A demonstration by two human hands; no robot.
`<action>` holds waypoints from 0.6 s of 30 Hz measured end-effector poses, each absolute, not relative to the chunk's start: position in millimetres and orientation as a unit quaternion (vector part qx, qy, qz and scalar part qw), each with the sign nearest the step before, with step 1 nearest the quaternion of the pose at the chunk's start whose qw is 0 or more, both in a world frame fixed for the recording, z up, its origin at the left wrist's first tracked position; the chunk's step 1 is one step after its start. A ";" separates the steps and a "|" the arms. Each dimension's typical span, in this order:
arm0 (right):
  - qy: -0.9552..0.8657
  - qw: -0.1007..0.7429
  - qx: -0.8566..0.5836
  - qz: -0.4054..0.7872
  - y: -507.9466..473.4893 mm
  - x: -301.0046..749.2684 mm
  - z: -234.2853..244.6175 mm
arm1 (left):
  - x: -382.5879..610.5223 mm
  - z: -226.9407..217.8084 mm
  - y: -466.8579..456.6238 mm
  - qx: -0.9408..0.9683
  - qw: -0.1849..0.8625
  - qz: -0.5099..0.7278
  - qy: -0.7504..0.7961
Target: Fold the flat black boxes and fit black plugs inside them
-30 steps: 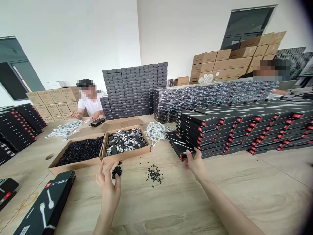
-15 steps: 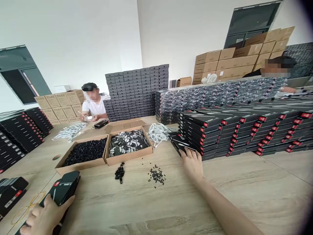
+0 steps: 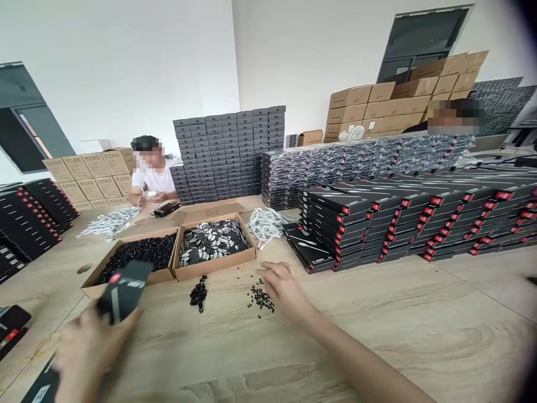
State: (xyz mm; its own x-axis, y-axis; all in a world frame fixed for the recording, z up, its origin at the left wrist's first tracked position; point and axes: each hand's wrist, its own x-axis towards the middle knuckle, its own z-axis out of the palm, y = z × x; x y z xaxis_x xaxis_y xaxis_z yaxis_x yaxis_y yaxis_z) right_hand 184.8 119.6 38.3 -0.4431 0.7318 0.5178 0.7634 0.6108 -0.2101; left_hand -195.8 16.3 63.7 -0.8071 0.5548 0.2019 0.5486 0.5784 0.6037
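My left hand [image 3: 86, 350] is at the lower left, blurred by motion, and grips a flat black box with a red tab [image 3: 124, 290], lifted off the table and tilted. My right hand [image 3: 284, 288] reaches over the wooden table [image 3: 356, 324] with fingers spread and empty, right beside a small heap of black pieces [image 3: 260, 298]. A second small heap [image 3: 198, 293] lies a little to the left. Beyond them stand two open cartons: one full of black pieces [image 3: 138, 257], one holding black-and-white packets [image 3: 213, 242].
Stacks of black boxes with red tabs [image 3: 419, 224] fill the right side, more stand at far left [image 3: 29, 224]. White cable bundles [image 3: 266, 224] lie behind the cartons. A person in white sits across the table [image 3: 153, 173]; another is behind the right stacks [image 3: 455, 115].
My right hand left the black box by the stack and came left to the small heap. My left hand lifted a black box off the table at the lower left.
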 end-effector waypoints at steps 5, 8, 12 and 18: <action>-0.801 0.437 -0.367 0.178 103.1 142.6 84.0 | -76.4 72.6 35.5 0.391 0.646 0.429 0.495; -0.781 0.422 -0.360 0.287 101.0 141.0 102.8 | -46.8 47.5 35.4 0.339 0.787 0.420 0.300; -0.773 0.385 -0.381 0.330 102.3 145.7 103.5 | -37.3 31.1 33.5 0.315 0.831 0.395 0.231; -0.782 0.341 -0.405 0.330 96.9 137.0 100.1 | -31.2 33.3 32.3 0.260 0.856 0.397 0.202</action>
